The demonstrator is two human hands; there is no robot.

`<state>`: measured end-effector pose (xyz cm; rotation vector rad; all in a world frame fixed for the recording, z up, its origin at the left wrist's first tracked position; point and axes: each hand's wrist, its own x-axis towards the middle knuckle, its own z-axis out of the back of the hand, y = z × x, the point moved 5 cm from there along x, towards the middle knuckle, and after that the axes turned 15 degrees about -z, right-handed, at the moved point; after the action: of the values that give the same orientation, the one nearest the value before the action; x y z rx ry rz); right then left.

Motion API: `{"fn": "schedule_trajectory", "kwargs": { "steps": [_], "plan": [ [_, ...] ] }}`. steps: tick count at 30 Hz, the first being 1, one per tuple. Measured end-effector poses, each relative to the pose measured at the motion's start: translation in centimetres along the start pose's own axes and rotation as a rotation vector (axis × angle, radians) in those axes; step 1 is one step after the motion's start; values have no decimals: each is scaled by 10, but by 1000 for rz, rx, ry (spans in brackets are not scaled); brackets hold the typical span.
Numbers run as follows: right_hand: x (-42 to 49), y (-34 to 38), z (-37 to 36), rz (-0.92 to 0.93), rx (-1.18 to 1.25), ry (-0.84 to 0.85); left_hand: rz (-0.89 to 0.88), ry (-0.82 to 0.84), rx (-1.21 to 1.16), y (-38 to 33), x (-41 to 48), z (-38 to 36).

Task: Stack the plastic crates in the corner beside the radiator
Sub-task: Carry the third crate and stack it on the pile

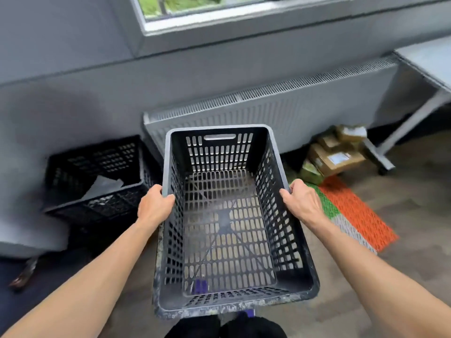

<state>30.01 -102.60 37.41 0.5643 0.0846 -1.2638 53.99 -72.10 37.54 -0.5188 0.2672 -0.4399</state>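
I hold an empty grey plastic crate (229,215) with slotted walls and floor in front of me, above the floor. My left hand (154,206) grips its left rim and my right hand (302,202) grips its right rim. A black crate (97,176) stands in the corner to the left of the white radiator (268,113), with a pale sheet inside it. The held crate is to the right of the black crate and apart from it.
Cardboard boxes (334,152) lie on the floor under the radiator's right end. An orange, green and white mat (353,213) lies to the right. A grey table (429,62) with a slanted leg stands at far right. A window sill runs above the radiator.
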Motion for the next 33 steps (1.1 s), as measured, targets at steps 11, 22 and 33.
{"fn": "schedule_trajectory", "kwargs": {
  "steps": [11,22,33],
  "plan": [
    [-42,161,-3,336,-37,51,202,-285,-10,80,-39,122],
    [-106,306,-51,518,-119,72,317,-405,-87,194,-43,206],
    [-161,402,-106,597,-182,75,360,-429,-123,283,-35,270]
  ]
}}
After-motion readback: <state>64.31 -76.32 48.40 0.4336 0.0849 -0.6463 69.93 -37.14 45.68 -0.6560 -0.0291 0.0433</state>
